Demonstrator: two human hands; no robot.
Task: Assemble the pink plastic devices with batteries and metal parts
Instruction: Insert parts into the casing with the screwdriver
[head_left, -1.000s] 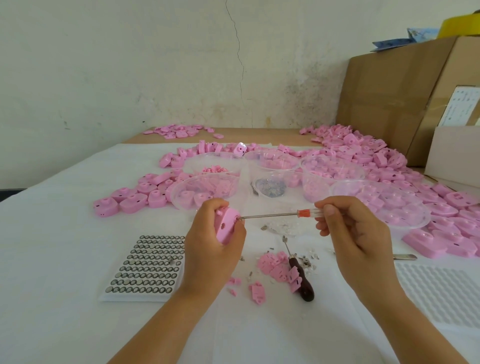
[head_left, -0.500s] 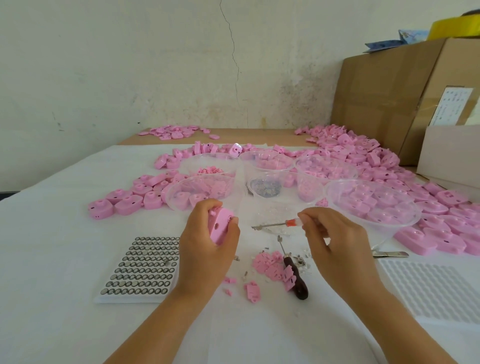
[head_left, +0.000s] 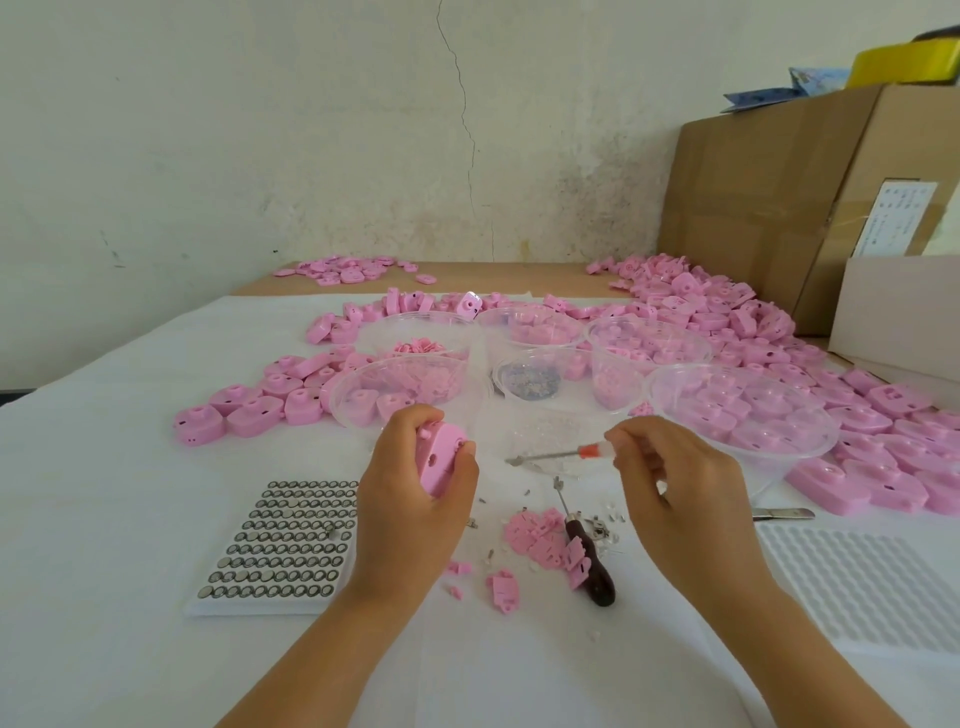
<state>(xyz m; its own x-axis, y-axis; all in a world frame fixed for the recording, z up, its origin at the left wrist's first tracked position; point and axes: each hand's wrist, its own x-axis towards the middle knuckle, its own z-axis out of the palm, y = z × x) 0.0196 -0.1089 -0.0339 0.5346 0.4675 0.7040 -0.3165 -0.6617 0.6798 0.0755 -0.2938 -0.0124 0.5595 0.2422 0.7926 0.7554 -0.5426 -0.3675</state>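
Far left on the white-covered counter (head_left: 104, 519) there's a row of finished-looking pink shells (head_left: 249, 410), and closer in, a white tray of button batteries (head_left: 283, 540) laid out in neat rows. Just right of that tray, the left hand (head_left: 410, 514) is wrapped around one pink device (head_left: 441, 462), held on edge above the counter with the thumb on the near rim and the fingers curled over the top.

Behind it sit a bunch of clear plastic bowls (head_left: 400, 389), most with pink parts in them, and one in the middle holding tiny metal bits (head_left: 532, 382).

Moving right, a small screwdriver (head_left: 561, 454) with an orange collar lies roughly level in the air, tip pointing left toward the device but clearly apart from it. The right hand (head_left: 680, 499) pinches its handle end between the fingertips, the rest of the handle hidden in the hand.

Below the gap between the hands: a little pile of pink clips (head_left: 540, 535), some loose screws, and a second screwdriver with a dark handle (head_left: 589, 566) lying on the counter.

Far right there's a big bowl of shells (head_left: 743, 415), a huge heap of pink housings (head_left: 779, 338) running back to the cardboard boxes (head_left: 779, 197), plus an empty white tray (head_left: 862, 582) at the near edge.
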